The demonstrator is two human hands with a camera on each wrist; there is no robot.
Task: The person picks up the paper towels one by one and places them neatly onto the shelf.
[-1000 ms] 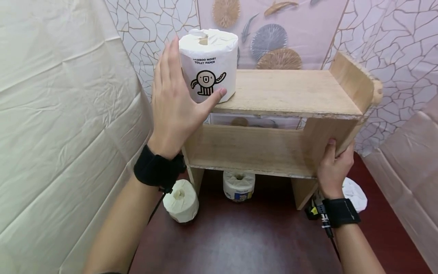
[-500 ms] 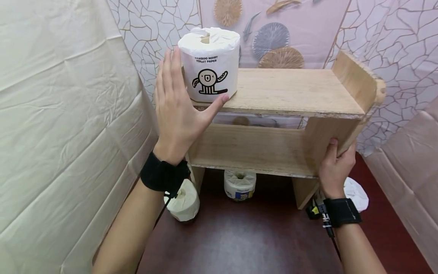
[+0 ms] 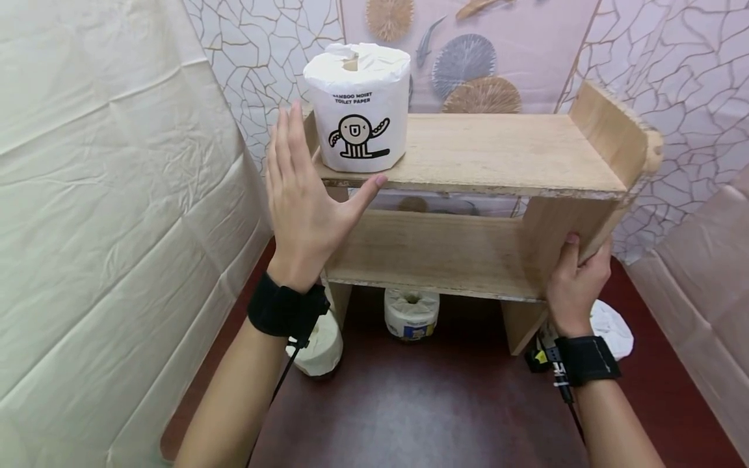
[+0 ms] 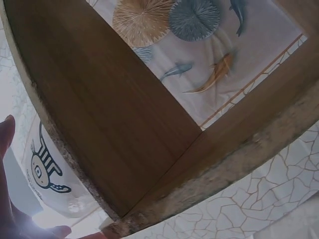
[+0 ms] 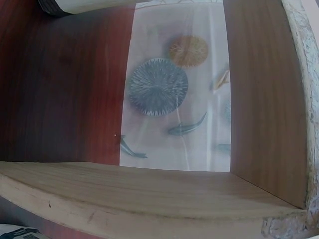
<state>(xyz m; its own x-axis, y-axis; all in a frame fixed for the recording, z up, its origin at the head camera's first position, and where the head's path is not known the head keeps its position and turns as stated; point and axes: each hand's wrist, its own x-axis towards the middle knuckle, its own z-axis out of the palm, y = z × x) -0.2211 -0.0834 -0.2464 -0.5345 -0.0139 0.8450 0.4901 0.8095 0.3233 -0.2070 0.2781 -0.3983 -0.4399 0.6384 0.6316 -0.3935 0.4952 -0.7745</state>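
A wrapped toilet paper roll (image 3: 357,110) stands upright at the left end of the wooden shelf's top board (image 3: 480,153). My left hand (image 3: 307,201) is beside it at the shelf's left corner, fingers straight and pointing up, thumb spread in front of the board's front edge. In the left wrist view the roll (image 4: 45,174) shows past the board, with fingers (image 4: 6,199) at the lower left. On the right, my right hand (image 3: 576,283) grips the shelf's side panel (image 3: 570,224), thumb on its inner face; its other fingers are mostly hidden behind the panel.
Under the shelf another toilet paper roll (image 3: 411,315) stands on the dark red table (image 3: 421,409). One more roll (image 3: 318,348) stands by the left leg, and a white roll (image 3: 611,328) by the right wrist. Cloth (image 3: 117,214) hangs close on the left.
My left hand has moved down along the roll, its thumb dropping from the roll's front to the board's edge. The roll stays on the shelf; my right hand keeps its grip.
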